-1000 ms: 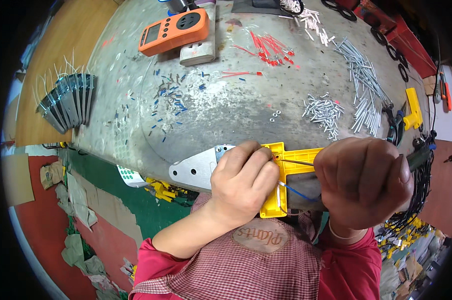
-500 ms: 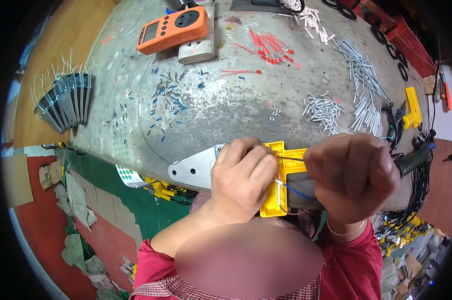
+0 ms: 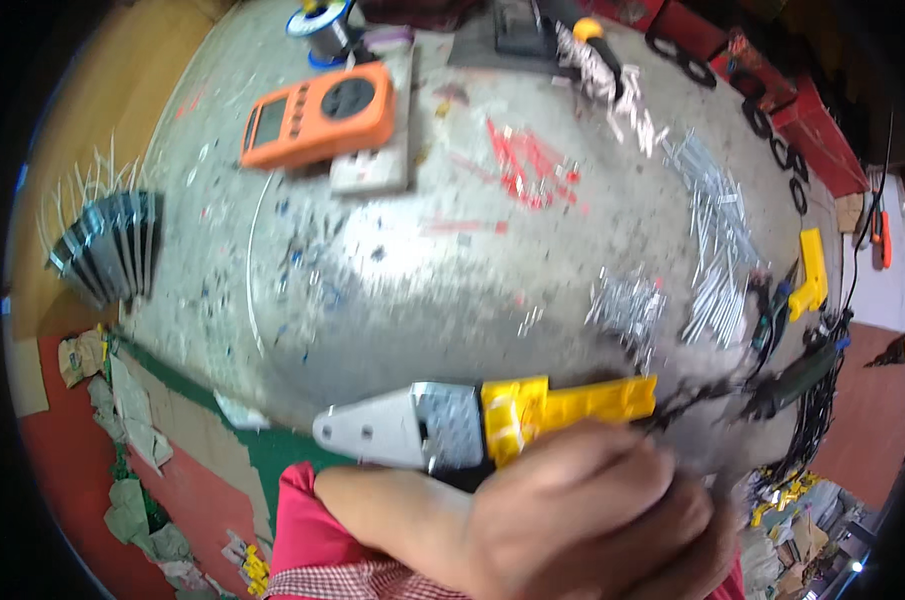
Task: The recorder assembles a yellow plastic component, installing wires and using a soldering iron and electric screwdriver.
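One hand point(image 3: 582, 510), blurred so I cannot tell left from right, curls closed just below the yellow-and-grey crimping tool point(image 3: 482, 420) at the desk point(image 3: 422, 280) edge, seemingly gripping its handles to steady it, loose metal pins point(image 3: 712, 240) lying beyond.

Yellow-and-grey crimping tool point(image 3: 492, 420), lying flat.

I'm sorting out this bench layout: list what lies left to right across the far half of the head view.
Fanned stack of dark plates with wire leads → orange multimeter → red wire scraps → heap of silver pins → yellow tool.
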{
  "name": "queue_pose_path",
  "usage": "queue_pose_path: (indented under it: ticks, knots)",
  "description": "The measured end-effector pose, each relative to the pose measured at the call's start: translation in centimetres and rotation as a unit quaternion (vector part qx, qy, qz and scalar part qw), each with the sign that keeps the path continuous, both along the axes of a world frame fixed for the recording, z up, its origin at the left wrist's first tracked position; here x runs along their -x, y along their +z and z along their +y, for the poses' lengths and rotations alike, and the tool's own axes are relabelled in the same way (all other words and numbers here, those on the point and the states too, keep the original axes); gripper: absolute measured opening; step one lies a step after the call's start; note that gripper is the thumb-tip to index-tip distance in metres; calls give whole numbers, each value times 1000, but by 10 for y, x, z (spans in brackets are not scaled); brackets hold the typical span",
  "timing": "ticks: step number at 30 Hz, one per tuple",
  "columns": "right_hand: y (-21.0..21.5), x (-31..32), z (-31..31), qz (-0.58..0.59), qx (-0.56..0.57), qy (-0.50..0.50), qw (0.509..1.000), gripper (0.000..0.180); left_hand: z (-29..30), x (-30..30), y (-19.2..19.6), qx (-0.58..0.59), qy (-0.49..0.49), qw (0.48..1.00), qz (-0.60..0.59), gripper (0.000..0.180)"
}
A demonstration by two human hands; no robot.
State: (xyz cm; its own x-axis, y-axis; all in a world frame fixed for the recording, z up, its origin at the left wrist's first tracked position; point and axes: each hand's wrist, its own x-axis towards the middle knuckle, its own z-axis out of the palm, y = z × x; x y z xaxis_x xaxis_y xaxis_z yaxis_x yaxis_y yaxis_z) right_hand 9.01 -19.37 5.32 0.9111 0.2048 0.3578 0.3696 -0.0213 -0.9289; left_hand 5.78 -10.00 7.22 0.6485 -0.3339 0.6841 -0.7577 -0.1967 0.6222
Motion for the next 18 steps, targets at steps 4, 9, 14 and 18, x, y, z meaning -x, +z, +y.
queue_pose_path:
  ticks: [4,9,14,18]
  knots:
    - [-14,-17,15,-56,84,-54,993,22,-12,-20,-15,81,88,991,-63,14]
    - [-3,0,2,-82,190,-138,969,19,16,-32,-21,-73,-224,964,-120,25]
    - [18,23,-7,-118,274,-183,937,23,29,-32,-3,141,135,966,167,43]
    - [14,-40,-120,-153,359,-243,888,29,68,11,-13,-131,37,987,88,52]
